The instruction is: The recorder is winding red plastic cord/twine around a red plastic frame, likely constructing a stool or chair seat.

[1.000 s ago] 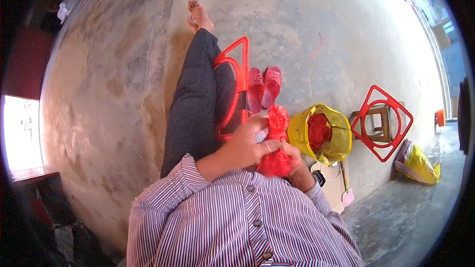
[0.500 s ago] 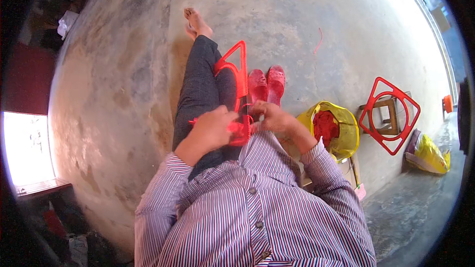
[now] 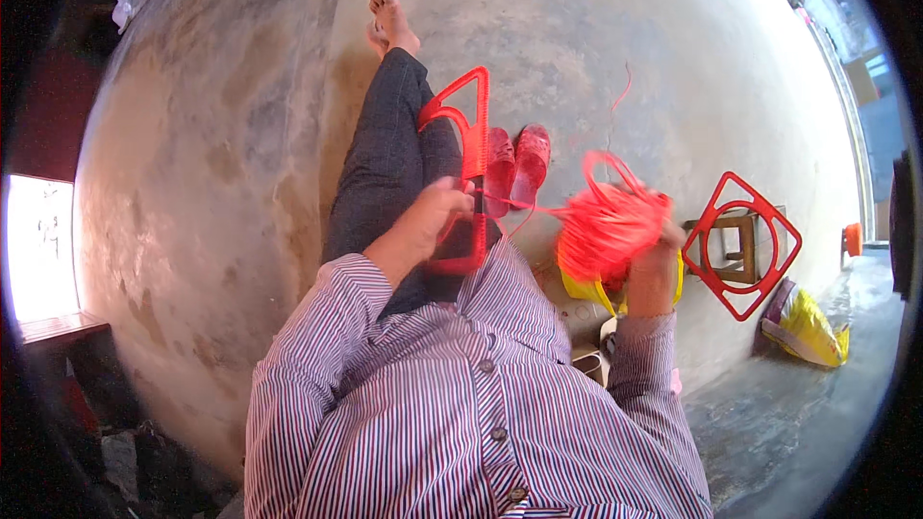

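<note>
Across my lap lies an angular red frame [image 3: 475, 139] with a curved inner part; a short dark stretch shows on its side. My left hand [image 3: 444, 207] is closed at this side, gripping the frame where the dark stretch begins. In my right hand [image 3: 665, 255] is a loose bundle of red cord [image 3: 611, 226], raised over the yellow container and blurred by motion. The bundle hides most of that hand's fingers. From the bundle a red strand runs left to the frame beside my left hand.
Beneath the bundle stands a yellow container [image 3: 588, 294]. Further right, another red frame [image 3: 707, 231] leans on a small wooden stool [image 3: 745, 248], with a yellow bag [image 3: 812, 327] nearby. Red slippers [image 3: 531, 159] and a loose red strand [image 3: 623, 86] lie on the floor.
My right hand has moved right, away from the frame, and now holds up the red cord bundle, which was in the yellow container. My left hand has shifted up along the frame.
</note>
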The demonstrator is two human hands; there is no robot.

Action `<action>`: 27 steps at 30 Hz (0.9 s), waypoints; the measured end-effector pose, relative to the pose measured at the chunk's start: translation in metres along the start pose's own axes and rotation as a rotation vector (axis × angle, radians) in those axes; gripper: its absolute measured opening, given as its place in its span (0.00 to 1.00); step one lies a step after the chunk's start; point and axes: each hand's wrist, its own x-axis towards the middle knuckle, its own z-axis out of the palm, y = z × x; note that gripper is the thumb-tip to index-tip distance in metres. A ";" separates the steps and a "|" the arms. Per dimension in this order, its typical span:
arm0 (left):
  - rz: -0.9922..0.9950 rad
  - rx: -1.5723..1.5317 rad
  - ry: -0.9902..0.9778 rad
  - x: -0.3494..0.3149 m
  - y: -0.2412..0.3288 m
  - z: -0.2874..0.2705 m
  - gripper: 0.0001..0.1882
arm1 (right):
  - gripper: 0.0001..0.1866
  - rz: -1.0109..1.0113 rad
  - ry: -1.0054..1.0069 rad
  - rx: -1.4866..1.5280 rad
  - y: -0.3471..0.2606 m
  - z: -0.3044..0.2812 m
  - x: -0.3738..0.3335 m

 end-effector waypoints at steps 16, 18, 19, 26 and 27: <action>0.054 0.115 0.118 -0.010 -0.011 0.018 0.21 | 0.15 0.577 0.007 -0.362 0.068 0.077 -0.014; 0.034 0.078 0.133 -0.010 -0.009 0.018 0.20 | 0.16 0.560 -0.022 -0.299 0.042 0.083 -0.013; 0.008 0.080 0.111 -0.007 -0.011 0.013 0.19 | 0.16 0.541 -0.045 -0.242 0.033 0.087 -0.013; 0.040 0.050 0.179 -0.022 0.005 0.040 0.22 | 0.22 0.371 0.021 -0.147 0.013 0.115 -0.020; 0.497 0.535 0.322 -0.020 0.000 0.043 0.24 | 0.25 0.326 -0.002 0.050 0.003 0.126 -0.020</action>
